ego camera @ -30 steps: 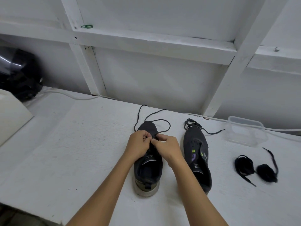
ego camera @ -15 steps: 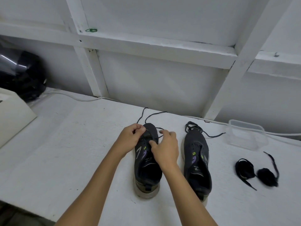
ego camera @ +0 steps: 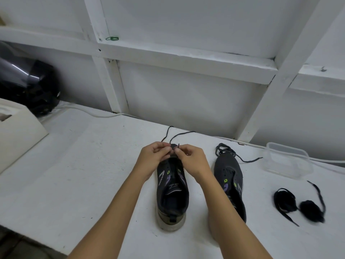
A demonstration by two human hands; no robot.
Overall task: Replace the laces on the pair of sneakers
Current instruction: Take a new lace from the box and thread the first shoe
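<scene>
Two dark sneakers stand side by side on the white table, toes away from me. Over the toe end of the left sneaker (ego camera: pixel 172 191) my left hand (ego camera: pixel 154 158) and my right hand (ego camera: pixel 192 161) meet, each pinching the thin black lace (ego camera: pixel 175 136) whose ends trail off past the toe. The right sneaker (ego camera: pixel 230 182) has a loose lace (ego camera: pixel 226 152) bunched at its toe, one end running right. Two bundled black laces (ego camera: pixel 298 204) lie to the right of the shoes.
A clear plastic container (ego camera: pixel 288 159) sits at the back right. A black helmet (ego camera: pixel 28 85) and a cream box (ego camera: pixel 16 135) are at the far left. A white cable (ego camera: pixel 84 112) runs along the wall. The table's front edge is near my elbows.
Both hands have moved up from the middle of the left sneaker to its toe end and come together again on the lace. The view has shifted slightly.
</scene>
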